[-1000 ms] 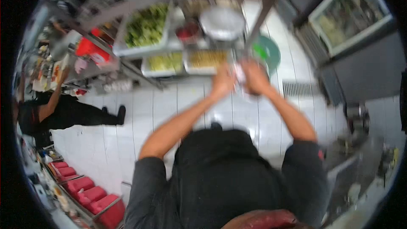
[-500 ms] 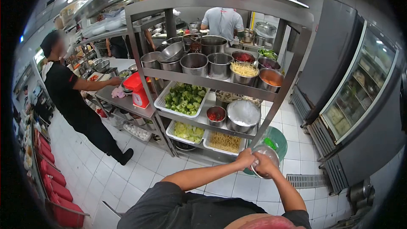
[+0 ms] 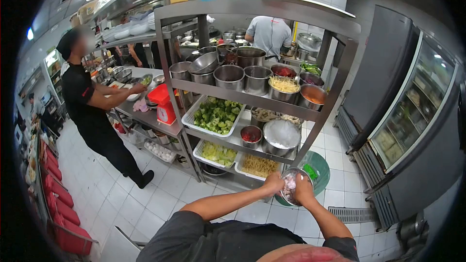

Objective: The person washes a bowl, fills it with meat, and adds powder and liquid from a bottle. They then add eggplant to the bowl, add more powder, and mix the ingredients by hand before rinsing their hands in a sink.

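Note:
My left hand is closed on the left rim of a round metal bowl. At the bowl's right side, my right hand grips the rim with its fingers over the edge. Pale pinkish pieces lie inside the bowl, too small to identify. Below and behind the bowl stands a green translucent bin with a bright green item in it.
A steel rack ahead holds metal pots, a tray of broccoli and a basket of noodles. A co-worker stands left by a red scale. Tall refrigerators stand right.
The bowl has tilted so that its inside now shows, and my hands have moved apart to its two sides. The co-worker at the left now holds a bowl with both hands.

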Demonstrator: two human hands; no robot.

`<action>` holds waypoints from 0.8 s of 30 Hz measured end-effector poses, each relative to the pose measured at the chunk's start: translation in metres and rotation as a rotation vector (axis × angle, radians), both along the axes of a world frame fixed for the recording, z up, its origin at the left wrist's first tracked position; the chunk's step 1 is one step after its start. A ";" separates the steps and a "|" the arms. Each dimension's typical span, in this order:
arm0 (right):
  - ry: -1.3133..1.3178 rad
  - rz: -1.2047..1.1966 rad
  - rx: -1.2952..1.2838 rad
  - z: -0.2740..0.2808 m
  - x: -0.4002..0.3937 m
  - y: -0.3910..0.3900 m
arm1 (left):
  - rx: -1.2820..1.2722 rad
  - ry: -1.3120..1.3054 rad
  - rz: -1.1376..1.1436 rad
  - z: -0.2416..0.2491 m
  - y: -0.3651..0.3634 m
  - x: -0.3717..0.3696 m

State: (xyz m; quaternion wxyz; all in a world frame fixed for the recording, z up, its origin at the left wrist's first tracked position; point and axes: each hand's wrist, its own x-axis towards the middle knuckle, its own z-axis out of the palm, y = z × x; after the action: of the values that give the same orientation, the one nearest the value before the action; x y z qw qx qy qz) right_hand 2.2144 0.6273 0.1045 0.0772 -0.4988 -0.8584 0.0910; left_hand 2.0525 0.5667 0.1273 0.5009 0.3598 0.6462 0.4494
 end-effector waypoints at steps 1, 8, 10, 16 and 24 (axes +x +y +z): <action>0.074 -0.001 -0.016 -0.009 0.008 0.006 | -0.029 0.020 0.006 0.006 -0.006 0.003; 0.426 0.163 -0.025 0.028 -0.007 -0.007 | -0.034 -0.079 0.021 -0.009 -0.007 0.000; 0.274 0.147 0.003 0.004 -0.011 -0.012 | -0.047 -0.057 -0.007 0.000 -0.012 0.000; 0.171 0.219 -0.226 0.048 -0.007 -0.019 | -0.095 -0.156 0.033 -0.040 -0.014 -0.006; 0.251 -0.165 0.065 0.054 0.049 0.004 | -0.049 -0.416 -0.076 -0.002 -0.008 -0.040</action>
State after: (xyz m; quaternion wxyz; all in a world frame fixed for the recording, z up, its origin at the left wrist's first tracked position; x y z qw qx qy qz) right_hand 2.2632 0.6314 0.1580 0.2072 -0.5498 -0.8005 0.1182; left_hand 2.0127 0.5587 0.1258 0.6486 0.2712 0.5258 0.4789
